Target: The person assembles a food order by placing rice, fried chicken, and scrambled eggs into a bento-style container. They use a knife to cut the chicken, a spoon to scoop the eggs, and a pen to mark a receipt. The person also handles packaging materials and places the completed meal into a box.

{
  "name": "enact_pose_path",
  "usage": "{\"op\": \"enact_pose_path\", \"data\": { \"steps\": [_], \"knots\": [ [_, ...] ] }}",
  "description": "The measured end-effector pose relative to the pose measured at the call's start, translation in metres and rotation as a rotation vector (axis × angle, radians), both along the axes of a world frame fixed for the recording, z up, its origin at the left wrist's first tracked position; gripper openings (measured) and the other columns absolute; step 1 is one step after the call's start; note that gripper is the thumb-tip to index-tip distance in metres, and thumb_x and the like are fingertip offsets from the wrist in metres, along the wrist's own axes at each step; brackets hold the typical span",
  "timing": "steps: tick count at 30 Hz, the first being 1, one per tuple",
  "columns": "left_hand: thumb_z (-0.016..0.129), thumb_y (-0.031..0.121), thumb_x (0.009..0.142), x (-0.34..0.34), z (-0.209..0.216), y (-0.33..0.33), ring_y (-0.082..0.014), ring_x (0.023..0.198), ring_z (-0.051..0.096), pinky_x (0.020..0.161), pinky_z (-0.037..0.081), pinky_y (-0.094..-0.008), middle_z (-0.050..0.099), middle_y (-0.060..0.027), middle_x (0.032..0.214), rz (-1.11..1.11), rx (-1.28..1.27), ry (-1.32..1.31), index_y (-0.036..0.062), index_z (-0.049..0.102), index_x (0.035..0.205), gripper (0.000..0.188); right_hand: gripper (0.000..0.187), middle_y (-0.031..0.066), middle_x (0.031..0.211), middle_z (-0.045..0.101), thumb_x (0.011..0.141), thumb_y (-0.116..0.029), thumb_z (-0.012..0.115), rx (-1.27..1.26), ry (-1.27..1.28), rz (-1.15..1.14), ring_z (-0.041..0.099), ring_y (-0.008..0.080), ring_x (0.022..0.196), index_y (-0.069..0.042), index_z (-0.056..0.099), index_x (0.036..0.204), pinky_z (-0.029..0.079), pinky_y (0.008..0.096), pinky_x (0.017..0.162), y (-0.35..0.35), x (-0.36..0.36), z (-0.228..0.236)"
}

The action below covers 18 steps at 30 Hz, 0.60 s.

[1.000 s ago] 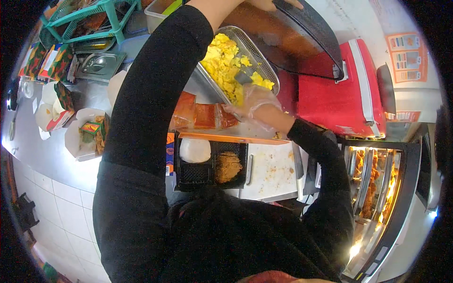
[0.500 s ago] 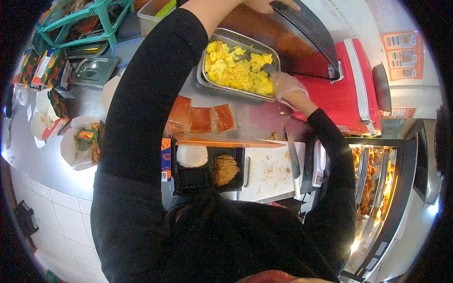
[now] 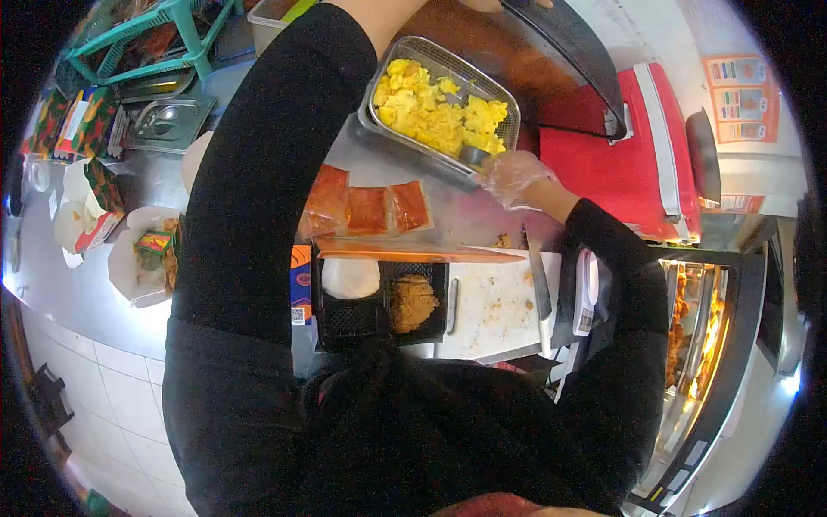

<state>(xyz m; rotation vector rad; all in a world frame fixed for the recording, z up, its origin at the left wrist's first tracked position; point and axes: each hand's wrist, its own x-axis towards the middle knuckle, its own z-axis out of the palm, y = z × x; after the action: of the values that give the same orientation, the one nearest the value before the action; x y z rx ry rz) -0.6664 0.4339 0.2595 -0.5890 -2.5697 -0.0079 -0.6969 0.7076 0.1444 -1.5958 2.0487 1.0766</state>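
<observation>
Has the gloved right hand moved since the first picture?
Yes, the right hand has moved rightward, closer to the red box.

The person wears a plain black long-sleeved top (image 3: 413, 431) with a smooth left sleeve (image 3: 241, 198) and a right sleeve (image 3: 616, 258) ending above the wrist, a crinkled clear plastic glove (image 3: 522, 184) on the right hand (image 3: 512, 176), and reddish fabric (image 3: 500, 506) lowest in view.

The black-sleeved left arm (image 3: 258, 172) stretches far forward; its left hand (image 3: 481, 4), cropped by the top edge, is hard to read. The right arm (image 3: 616, 250) bends inward, the clear-gloved right hand (image 3: 514, 179) curled.
</observation>
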Motion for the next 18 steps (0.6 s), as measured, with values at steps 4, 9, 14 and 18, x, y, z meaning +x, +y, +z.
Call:
{"op": "enact_pose_path", "data": {
  "steps": [4, 9, 14, 18],
  "knots": [
    [0.058, 0.017, 0.065, 0.001, 0.000, 0.000, -0.0246, 0.113, 0.040, 0.092, 0.032, -0.0409, 0.044, -0.0079, 0.123, 0.014, 0.001, -0.017, 0.0259, 0.043, 0.123, 0.060, 0.037, 0.0182, 0.087, 0.060, 0.083, -0.036, 0.045, 0.004, -0.022, 0.027, 0.060, 0.0300, 0.079, -0.003, 0.060, 0.085, 0.049, 0.0411, 0.064, 0.009, -0.015, -0.004],
    [0.057, 0.016, 0.066, 0.000, 0.002, 0.001, -0.0246, 0.114, 0.039, 0.092, 0.032, -0.0411, 0.043, -0.0074, 0.124, 0.000, 0.001, -0.017, 0.0265, 0.043, 0.123, 0.060, 0.052, 0.0190, 0.085, 0.060, 0.078, -0.049, 0.047, -0.098, -0.077, -0.327, 0.058, 0.0316, 0.075, 0.000, 0.060, 0.086, 0.046, 0.0384, 0.065, 0.007, -0.054, -0.014],
    [0.057, 0.015, 0.066, 0.007, 0.003, 0.000, -0.0243, 0.113, 0.040, 0.092, 0.032, -0.0408, 0.045, -0.0073, 0.123, -0.013, 0.015, -0.001, 0.0265, 0.043, 0.123, 0.060, 0.058, 0.0213, 0.090, 0.059, 0.078, -0.052, 0.046, -0.195, -0.292, -0.642, 0.056, 0.0298, 0.087, 0.002, 0.057, 0.097, 0.043, 0.0355, 0.076, -0.003, -0.046, 0.002],
    [0.056, 0.015, 0.066, 0.001, 0.001, -0.002, -0.0267, 0.109, 0.044, 0.090, 0.035, -0.0387, 0.045, -0.0089, 0.123, -0.014, -0.007, 0.006, 0.0262, 0.043, 0.123, 0.060, 0.057, 0.0203, 0.095, 0.058, 0.079, -0.050, 0.046, -0.520, -0.325, -0.684, 0.054, 0.0297, 0.092, 0.001, 0.054, 0.102, 0.041, 0.0354, 0.079, 0.009, -0.029, 0.016]
  ]
}}
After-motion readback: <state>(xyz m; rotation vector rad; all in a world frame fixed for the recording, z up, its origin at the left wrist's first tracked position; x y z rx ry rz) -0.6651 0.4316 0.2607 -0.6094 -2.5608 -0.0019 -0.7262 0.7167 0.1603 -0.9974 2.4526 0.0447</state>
